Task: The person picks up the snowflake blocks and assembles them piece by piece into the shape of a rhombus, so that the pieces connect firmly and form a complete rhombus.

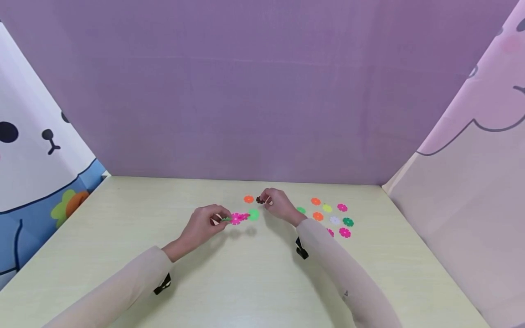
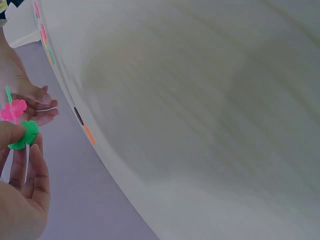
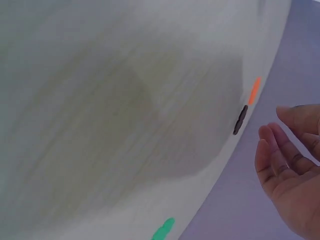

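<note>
My left hand (image 1: 205, 222) pinches a green flower-shaped disc (image 2: 31, 131) between thumb and fingers. Joined to that disc is a short chain with pink flower discs (image 1: 235, 219) and a light green one (image 1: 254, 214) at its far end, held above the table. My right hand (image 1: 280, 206) hovers over a dark brown flower disc (image 3: 240, 120), thumb and fingers parted with nothing between them. That brown disc lies flat on the table, partly covered by the fingertips in the head view. Beside it lies an orange flower disc (image 1: 248, 199).
Several loose flower discs lie on the pale table (image 1: 246, 282) to the right, among them a yellow one (image 1: 326, 208), a white one (image 1: 334, 220) and a dark green one (image 1: 348, 222). The right forearm partly covers this group. A purple panel (image 1: 246, 91) borders the table's far edge.
</note>
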{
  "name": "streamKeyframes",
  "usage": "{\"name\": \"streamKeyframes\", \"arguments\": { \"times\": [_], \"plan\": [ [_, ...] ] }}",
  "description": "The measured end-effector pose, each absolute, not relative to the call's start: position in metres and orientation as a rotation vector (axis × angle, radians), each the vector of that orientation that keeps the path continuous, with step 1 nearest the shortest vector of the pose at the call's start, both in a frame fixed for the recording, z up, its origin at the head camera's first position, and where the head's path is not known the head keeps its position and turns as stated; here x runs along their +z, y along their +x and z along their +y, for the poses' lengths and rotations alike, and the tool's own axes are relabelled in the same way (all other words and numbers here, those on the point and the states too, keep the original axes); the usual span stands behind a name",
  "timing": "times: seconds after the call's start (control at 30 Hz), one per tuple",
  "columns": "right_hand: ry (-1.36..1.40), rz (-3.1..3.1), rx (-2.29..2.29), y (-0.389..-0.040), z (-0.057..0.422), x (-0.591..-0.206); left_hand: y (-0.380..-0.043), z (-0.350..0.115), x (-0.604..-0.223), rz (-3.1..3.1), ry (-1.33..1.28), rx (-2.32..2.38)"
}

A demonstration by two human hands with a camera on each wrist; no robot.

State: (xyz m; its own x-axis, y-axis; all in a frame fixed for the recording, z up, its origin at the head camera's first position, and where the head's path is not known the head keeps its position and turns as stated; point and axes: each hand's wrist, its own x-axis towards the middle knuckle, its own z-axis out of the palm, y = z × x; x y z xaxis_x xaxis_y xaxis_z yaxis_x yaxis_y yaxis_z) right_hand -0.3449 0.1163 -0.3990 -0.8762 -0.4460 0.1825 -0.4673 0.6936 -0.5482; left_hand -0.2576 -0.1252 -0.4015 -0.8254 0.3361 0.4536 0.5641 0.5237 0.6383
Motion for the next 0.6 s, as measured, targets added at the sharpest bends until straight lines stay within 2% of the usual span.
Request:
{"name": "streamKeyframes", "arguments": {
  "times": [0.6],
  "plan": [
    [0.681, -3.031, 0.814, -0.375, 0.112, -0.406, -0.254, -0.122, -0.398, -2.493, -0.748, -1.179]
  ]
}}
